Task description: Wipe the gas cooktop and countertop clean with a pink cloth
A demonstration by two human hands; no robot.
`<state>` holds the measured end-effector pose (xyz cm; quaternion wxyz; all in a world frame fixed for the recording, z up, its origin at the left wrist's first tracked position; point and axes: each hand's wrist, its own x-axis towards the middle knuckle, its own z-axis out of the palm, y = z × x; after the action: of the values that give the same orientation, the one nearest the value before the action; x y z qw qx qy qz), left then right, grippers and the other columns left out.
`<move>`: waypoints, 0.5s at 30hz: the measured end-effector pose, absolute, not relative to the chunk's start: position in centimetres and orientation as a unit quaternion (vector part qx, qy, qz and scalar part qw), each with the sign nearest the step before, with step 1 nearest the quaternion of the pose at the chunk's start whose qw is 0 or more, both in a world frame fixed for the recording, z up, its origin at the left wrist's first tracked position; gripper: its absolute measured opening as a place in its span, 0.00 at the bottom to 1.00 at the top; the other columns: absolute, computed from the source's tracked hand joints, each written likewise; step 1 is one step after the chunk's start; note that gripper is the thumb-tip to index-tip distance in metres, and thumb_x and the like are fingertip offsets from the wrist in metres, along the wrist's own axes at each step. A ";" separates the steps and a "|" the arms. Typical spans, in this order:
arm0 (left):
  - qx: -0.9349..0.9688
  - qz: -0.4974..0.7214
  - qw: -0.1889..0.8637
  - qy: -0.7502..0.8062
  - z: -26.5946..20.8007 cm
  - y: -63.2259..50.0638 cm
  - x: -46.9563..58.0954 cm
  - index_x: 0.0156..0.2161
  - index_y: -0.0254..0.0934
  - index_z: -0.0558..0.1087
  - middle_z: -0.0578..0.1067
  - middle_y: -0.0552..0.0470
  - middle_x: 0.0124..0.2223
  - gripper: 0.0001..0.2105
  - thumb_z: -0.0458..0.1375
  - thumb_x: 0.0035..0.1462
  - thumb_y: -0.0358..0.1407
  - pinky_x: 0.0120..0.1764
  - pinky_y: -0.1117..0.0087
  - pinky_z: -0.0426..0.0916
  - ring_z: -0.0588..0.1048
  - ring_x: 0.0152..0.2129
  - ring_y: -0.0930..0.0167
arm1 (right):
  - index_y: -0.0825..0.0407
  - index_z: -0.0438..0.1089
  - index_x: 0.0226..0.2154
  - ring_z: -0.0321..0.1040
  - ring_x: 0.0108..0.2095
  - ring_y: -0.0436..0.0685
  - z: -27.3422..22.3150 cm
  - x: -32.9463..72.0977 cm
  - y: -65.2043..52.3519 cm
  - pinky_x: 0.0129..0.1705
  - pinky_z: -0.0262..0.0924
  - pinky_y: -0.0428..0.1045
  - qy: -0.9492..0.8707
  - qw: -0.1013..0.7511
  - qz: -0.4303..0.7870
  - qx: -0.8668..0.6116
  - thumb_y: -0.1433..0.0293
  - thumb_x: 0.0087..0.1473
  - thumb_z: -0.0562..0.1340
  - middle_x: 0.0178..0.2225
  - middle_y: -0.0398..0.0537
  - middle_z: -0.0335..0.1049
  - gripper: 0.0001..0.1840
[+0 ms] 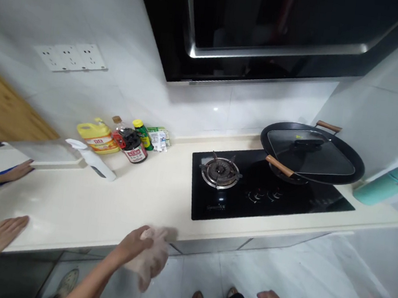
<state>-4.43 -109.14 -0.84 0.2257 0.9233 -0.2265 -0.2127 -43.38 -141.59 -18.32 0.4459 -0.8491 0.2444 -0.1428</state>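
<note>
bright cool light | glare on counter (51,198) at left | cloth (157,255) blurred | edges stretched

Wide open here through the middle of the tabletop (157,197), from white spray bottle (94,161) across to gas hob (243,205). Hemmed in behind by yellow detergent jug (98,139), dark sauce bottle (132,146) and yellow-capped green bottle (143,135). Blocked on the left by a co-worker's hands (3,237). Obstructed at the front edge by left grip (135,244) and pale cloth (155,259). Passable above left burner (220,169)! Crowded on the right by lidded wok (358,167), pinched beside teal flask (385,186), roofed over by range hood (275,61).
</note>
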 end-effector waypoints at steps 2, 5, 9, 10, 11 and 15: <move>0.912 -0.179 0.287 -0.232 -0.2 -110.3 -4.6 0.46 0.39 0.76 0.82 0.53 0.40 0.16 0.53 0.55 0.41 0.41 0.70 0.73 0.80 0.39 0.66 | 0.44 0.79 0.37 0.78 0.37 0.57 -16.9 -42.1 -140.9 0.43 0.74 0.50 0.216 0.451 -0.118 -0.858 0.46 0.66 0.53 0.35 0.48 0.79 0.26; 0.902 -0.102 0.359 -0.216 0.3 -112.8 -3.6 0.53 0.37 0.74 0.82 0.50 0.44 0.23 0.52 0.59 0.48 0.45 0.66 0.74 0.79 0.41 0.64 | 0.45 0.78 0.37 0.77 0.37 0.57 -14.9 -40.0 -139.5 0.44 0.72 0.51 0.192 0.448 -0.104 -0.867 0.50 0.68 0.51 0.36 0.49 0.78 0.25; 0.907 -0.063 0.363 -0.206 -1.4 -115.7 -1.9 0.61 0.37 0.71 0.77 0.40 0.57 0.28 0.55 0.59 0.49 0.55 0.57 0.71 0.75 0.53 0.57 | 0.46 0.77 0.37 0.76 0.37 0.58 -13.5 -38.7 -138.1 0.43 0.72 0.51 0.173 0.438 -0.116 -0.875 0.52 0.68 0.51 0.35 0.49 0.76 0.24; 0.909 -0.063 0.358 -0.202 -2.3 -116.1 -1.8 0.61 0.37 0.72 0.75 0.37 0.60 0.29 0.58 0.57 0.47 0.57 0.53 0.69 0.72 0.56 0.55 | 0.46 0.77 0.38 0.75 0.37 0.57 -13.4 -38.7 -138.0 0.43 0.72 0.51 0.164 0.438 -0.115 -0.876 0.53 0.68 0.52 0.35 0.50 0.76 0.23; 0.913 -0.065 0.353 -0.196 -3.3 -116.3 -2.0 0.61 0.38 0.72 0.72 0.35 0.63 0.30 0.61 0.54 0.45 0.59 0.49 0.66 0.70 0.59 0.52 | 0.46 0.77 0.38 0.75 0.37 0.57 -13.5 -38.7 -137.9 0.43 0.72 0.51 0.156 0.439 -0.115 -0.877 0.53 0.68 0.52 0.36 0.50 0.75 0.22; 0.915 -0.076 0.360 -0.168 -7.3 -115.5 -3.0 0.58 0.44 0.75 0.71 0.39 0.66 0.27 0.63 0.51 0.41 0.61 0.42 0.64 0.69 0.62 0.51 | 0.47 0.77 0.39 0.74 0.40 0.57 -13.9 -38.2 -138.3 0.46 0.72 0.50 0.128 0.435 -0.109 -0.885 0.57 0.69 0.52 0.38 0.51 0.74 0.20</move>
<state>-3.03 -115.52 -7.26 0.3601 0.9146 -0.1678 -0.0758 -38.15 -138.33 -13.91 0.4348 -0.8848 0.1279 -0.1086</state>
